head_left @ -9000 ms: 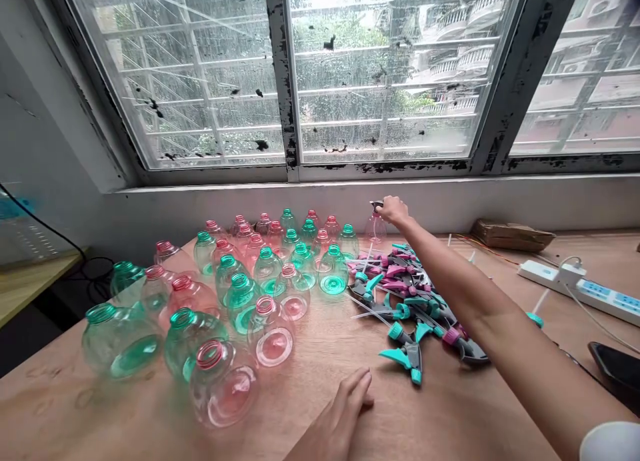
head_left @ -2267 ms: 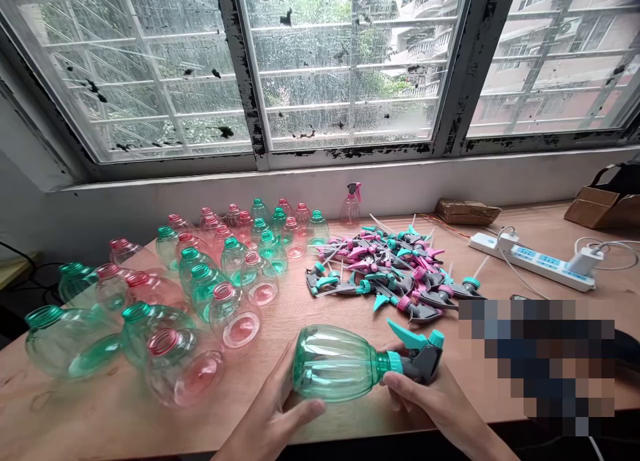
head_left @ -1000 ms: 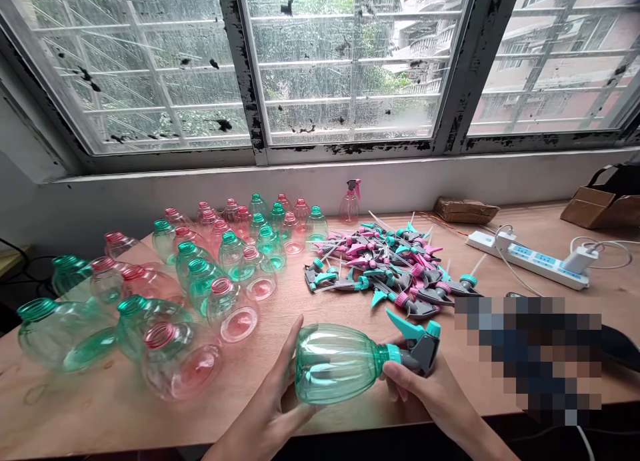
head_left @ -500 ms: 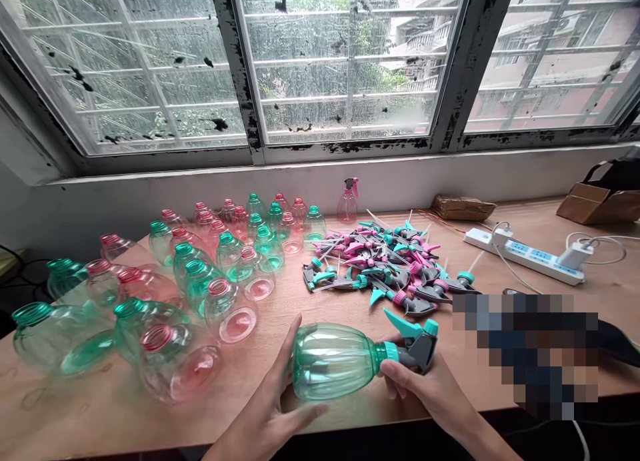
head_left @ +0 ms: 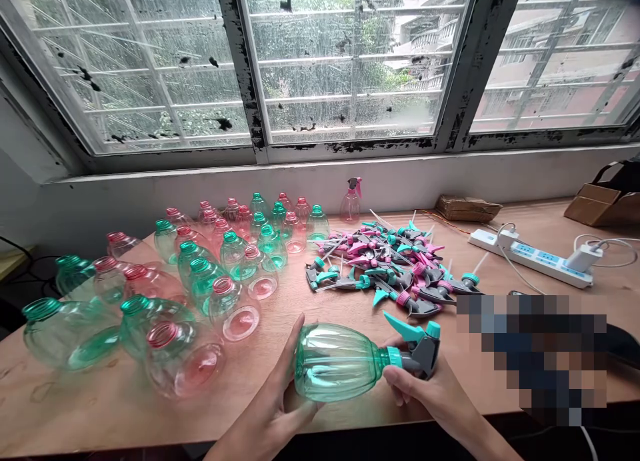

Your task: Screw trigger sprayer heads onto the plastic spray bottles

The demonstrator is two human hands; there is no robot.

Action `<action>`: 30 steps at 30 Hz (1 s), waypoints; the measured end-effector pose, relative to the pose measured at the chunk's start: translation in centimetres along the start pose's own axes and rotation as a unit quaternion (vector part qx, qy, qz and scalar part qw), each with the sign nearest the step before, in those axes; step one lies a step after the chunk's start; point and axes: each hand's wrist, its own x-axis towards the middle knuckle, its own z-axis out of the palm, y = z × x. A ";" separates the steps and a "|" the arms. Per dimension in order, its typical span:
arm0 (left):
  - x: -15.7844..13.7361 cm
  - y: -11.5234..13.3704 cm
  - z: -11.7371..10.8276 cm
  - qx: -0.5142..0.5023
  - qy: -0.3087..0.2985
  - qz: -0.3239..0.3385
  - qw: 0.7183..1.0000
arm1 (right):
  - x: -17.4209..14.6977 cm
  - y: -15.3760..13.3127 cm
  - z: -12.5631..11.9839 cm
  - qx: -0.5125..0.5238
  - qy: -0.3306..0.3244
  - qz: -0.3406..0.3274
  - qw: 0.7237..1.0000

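Note:
A green spray bottle (head_left: 337, 362) lies sideways between my hands, above the table's front edge. Its base rests in the grip of my left hand (head_left: 280, 394), with the fingers behind and the thumb partly hidden below the bottle. At the neck, my right hand (head_left: 425, 388) pinches the turquoise collar (head_left: 393, 357) between thumb and fingers. The grey spray head (head_left: 425, 356), with its turquoise trigger (head_left: 403, 326), sits on the neck and points right. Beyond the bottle lies a pile of loose grey, pink and turquoise spray heads (head_left: 380, 261).
Several green and pink bottles (head_left: 235, 308) without heads stand on the left of the wooden table (head_left: 280, 301). A pink spray bottle (head_left: 351, 204) with its head stands by the wall. A power strip (head_left: 530, 256), brown package (head_left: 467, 208) and cardboard box (head_left: 600, 198) are at right.
My left thumb has shifted in against the underside of the bottle. The whole view has slid slightly, so things appear a little farther right. Both hands keep hold of the bottle.

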 end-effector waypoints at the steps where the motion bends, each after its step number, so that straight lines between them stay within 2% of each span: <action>1: 0.0 -0.1 0.0 0.005 0.001 0.001 1.000 | 0.0 -0.1 0.0 -0.001 -0.002 -0.002 1.000; 10: 0.0 -0.6 -0.4 -0.019 0.017 -0.023 0.999 | -0.2 0.2 -0.2 -0.025 -0.003 0.006 1.000; 17: 0.0 0.3 0.1 -0.015 0.004 0.012 1.000 | -0.1 -0.6 0.0 0.002 -0.011 -0.013 1.000; 25: -0.1 -0.1 -0.2 0.010 0.001 -0.013 1.000 | 0.2 -0.4 0.2 0.000 -0.016 -0.016 1.000; 30: -0.1 -0.2 0.0 0.005 -0.013 0.006 1.000 | 0.1 -0.5 0.3 0.010 -0.005 -0.017 1.000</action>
